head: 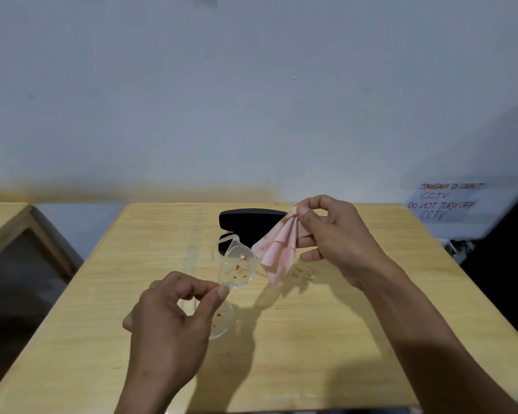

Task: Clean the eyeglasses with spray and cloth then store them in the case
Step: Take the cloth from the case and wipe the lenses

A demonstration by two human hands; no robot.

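Observation:
Clear-framed eyeglasses (237,268) hang above the middle of the wooden table (326,339), their lenses speckled with orange bits. My left hand (174,318) pinches the frame between the two lenses, with thumb and forefinger. My right hand (332,237) is raised to the right and pinches a pink cloth (277,249) by its top, so the folds hang down beside the upper lens. A black eyeglass case (245,218) lies open at the table's far side, partly behind the cloth and glasses. No spray bottle is in view.
A white wall stands right behind the table. A second wooden table (6,225) is at the left, across a gap. A handwritten paper sign (446,201) hangs on the wall at the right, with dark equipment below it.

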